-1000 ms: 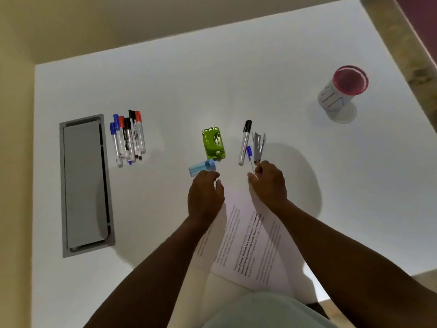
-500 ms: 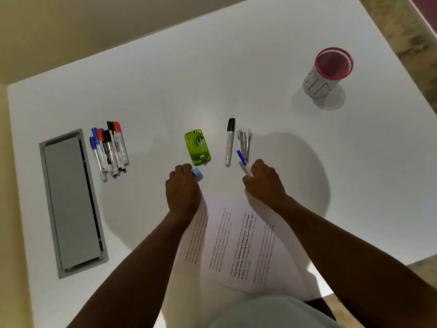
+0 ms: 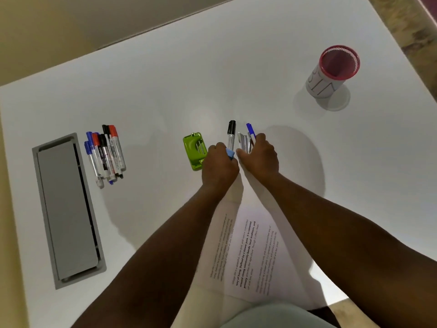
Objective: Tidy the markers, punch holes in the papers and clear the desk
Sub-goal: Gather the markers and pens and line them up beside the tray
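Left hand (image 3: 218,165) grips a blue item (image 3: 230,153); right hand (image 3: 259,155) holds a blue pen (image 3: 250,130); cup (image 3: 327,78) at 2 o'clock, lettering unreadable

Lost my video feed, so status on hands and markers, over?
Left hand grips light-blue item. Right hand holds blue-capped pen. Black-capped marker between them.

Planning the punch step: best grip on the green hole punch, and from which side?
Grip the green hole punch across its long side edges, coming from above on its left. It lies flat, long axis running away from the person, and the left hand crowds its right near corner.
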A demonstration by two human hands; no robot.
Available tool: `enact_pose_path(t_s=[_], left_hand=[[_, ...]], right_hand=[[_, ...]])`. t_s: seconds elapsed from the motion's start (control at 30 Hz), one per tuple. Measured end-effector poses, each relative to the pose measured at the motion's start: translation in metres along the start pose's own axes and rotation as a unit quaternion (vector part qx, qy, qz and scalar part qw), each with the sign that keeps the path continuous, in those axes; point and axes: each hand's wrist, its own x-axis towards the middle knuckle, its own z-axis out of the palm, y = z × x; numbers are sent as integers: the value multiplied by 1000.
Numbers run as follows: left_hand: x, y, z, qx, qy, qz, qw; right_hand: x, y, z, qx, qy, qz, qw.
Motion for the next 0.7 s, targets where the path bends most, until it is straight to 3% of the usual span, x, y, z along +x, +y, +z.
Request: enact_pose_path(t_s=[0.1, 0.33, 0.5, 0.7], left_hand=[[9, 3, 7, 54, -15, -8, 998], [4, 21, 0, -1, -3, -40, 999], [-18, 3, -39, -102, 73, -48, 991], [-45, -74, -104, -144, 168, -77, 972]], right_hand=[[4, 1, -2, -12, 6, 4, 1000], [2, 7, -10, 51, -9, 41, 998], [-16, -17, -19, 158, 8, 37, 987], [-54, -86, 7, 172, -87, -45, 980]])
